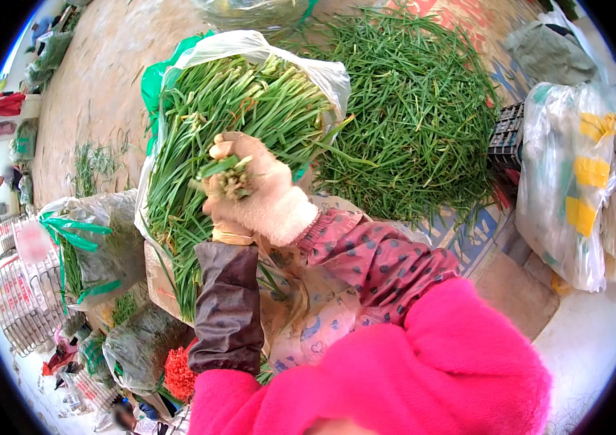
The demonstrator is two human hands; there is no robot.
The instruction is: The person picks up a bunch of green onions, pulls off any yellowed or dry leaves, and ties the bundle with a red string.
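Note:
My right hand (pixel 275 192), in a pale knit glove, is closed round a small bunch of chive-like greens (pixel 234 181), whose pale stalk ends face up. Just below it, my left hand (pixel 231 230), also gloved, is closed at the same bunch; the right hand hides much of it. Both hands are over the near part of a large open plastic bag (pixel 253 42) filled with long green chives (pixel 214 94). A dark sleeve cover is on my left forearm, and a dotted maroon one is on my right.
To the right of the bag lies a wide loose heap of green leaves (pixel 406 109). Beyond it stand a black crate (pixel 507 136) and a clear plastic bundle with yellow tape (pixel 565 188). Filled bags (pixel 108 239), a wire basket (pixel 26 286) and red netting (pixel 179 373) are on the left.

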